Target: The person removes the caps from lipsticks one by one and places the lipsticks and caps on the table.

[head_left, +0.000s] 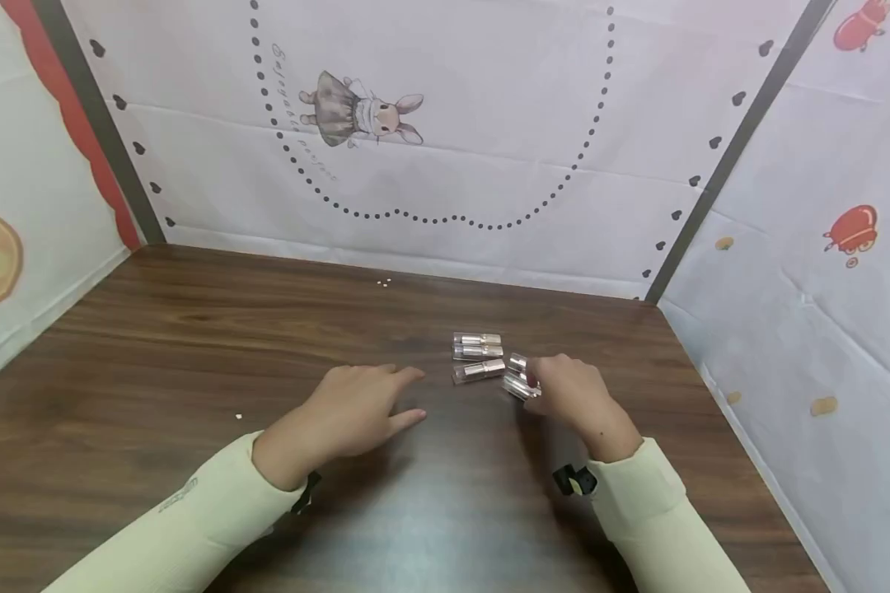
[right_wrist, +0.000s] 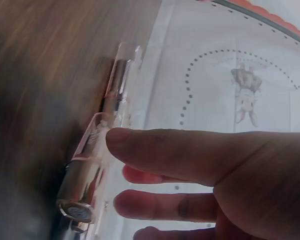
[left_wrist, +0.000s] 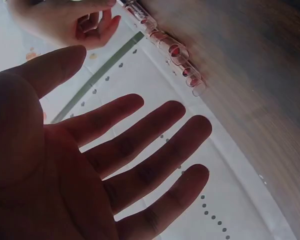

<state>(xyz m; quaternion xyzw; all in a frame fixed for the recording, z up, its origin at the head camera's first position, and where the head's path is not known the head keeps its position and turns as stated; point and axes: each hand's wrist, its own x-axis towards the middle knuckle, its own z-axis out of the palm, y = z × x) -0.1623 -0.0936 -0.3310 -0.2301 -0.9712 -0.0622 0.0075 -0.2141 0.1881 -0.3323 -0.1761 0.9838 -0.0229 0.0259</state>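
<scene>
Right of the head view's centre, the right hand, thumb and fingers parted beside the clear-capped tubes, could clip one and send it rolling over the tabletop, the left hand spread apart from them.

Free room lies behind the 3 left tubes; other tubes obstruct rightward.

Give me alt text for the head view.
A person's right hand is at some shiny tubes on a dark wooden table, with three more tubes to its left. The left hand, farther left, holds nothing.
</scene>
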